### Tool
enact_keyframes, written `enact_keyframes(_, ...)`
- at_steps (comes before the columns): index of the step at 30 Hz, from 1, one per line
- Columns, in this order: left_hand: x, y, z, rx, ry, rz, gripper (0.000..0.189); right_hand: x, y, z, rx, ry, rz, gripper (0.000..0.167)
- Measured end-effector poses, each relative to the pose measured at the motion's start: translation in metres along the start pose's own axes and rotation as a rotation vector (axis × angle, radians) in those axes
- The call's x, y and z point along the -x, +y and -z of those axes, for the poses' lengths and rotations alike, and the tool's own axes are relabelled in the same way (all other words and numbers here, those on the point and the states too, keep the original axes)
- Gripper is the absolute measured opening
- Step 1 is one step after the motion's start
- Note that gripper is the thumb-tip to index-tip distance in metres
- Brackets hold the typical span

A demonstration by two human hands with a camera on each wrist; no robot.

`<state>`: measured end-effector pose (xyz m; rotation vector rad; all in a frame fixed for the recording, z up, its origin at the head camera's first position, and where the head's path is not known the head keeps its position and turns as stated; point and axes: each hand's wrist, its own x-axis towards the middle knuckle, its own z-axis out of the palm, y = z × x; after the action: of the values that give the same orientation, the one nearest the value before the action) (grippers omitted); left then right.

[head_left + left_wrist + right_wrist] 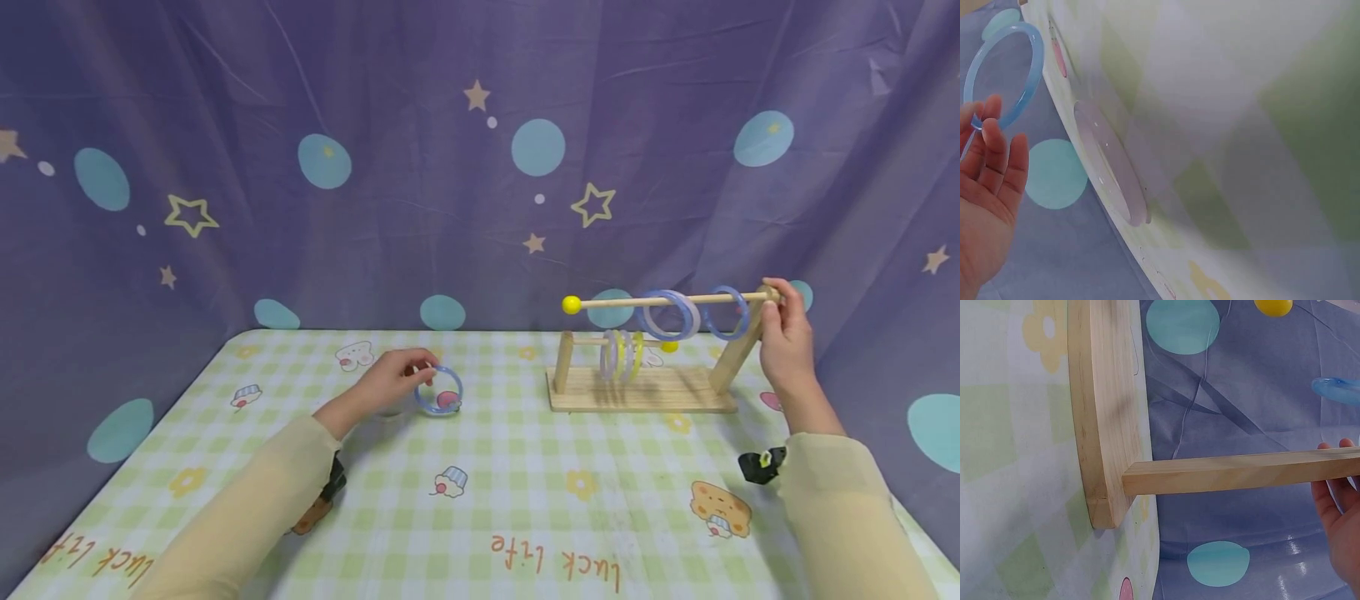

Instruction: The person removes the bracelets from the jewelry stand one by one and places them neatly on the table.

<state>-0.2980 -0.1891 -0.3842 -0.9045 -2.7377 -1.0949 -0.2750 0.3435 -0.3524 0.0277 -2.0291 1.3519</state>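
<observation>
A pale bangle (1125,164) lies on a checked tablecloth (517,450) before a purple curtain (405,242). Right of centre, a wooden stand (652,393) runs left to right, its upper rod (617,302) pointing left; the right hand (789,337) grips its post (738,354). Below centre, the left hand (390,380) pinches an upright blue bangle (1037,56) at its fingertips.

Partial left hand (988,209) at left wrist view's left edge, cropped right hand (1345,534) and cropped blue ring (1337,389) at right wrist view's right edge, top-cropped wooden base (1110,412)

A purple curtain (420,100) — star-printed — hangs beyond a green-checked tablecloth (517,450).
</observation>
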Motion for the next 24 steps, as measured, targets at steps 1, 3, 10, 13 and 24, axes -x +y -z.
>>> enact_keyframes(1, -0.001, 0.0, -0.001, 0.0, -0.014, 0.001, 0.012, -0.001, 0.002, 0.0, 0.001, -0.001, 0.004, 0.037)
enact_keyframes(3, -0.003, -0.001, -0.003, -0.008, -0.035, -0.001, 0.012, -0.002, 0.005, 0.0, 0.004, -0.005, 0.007, 0.037)
enact_keyframes(10, -0.01, -0.005, -0.007, -0.063, -0.056, 0.017, 0.012, -0.003, 0.007, 0.0, 0.006, -0.008, 0.011, 0.037)
enact_keyframes(13, -0.013, -0.008, -0.007, -0.097, -0.05, 0.032, 0.013, -0.003, 0.006, 0.0, -0.003, -0.005, 0.008, 0.037)
enact_keyframes(24, -0.025, -0.026, -0.007, -0.077, -0.102, 0.041, 0.011, 0.0, 0.002, 0.001, 0.013, -0.012, 0.008, 0.037)
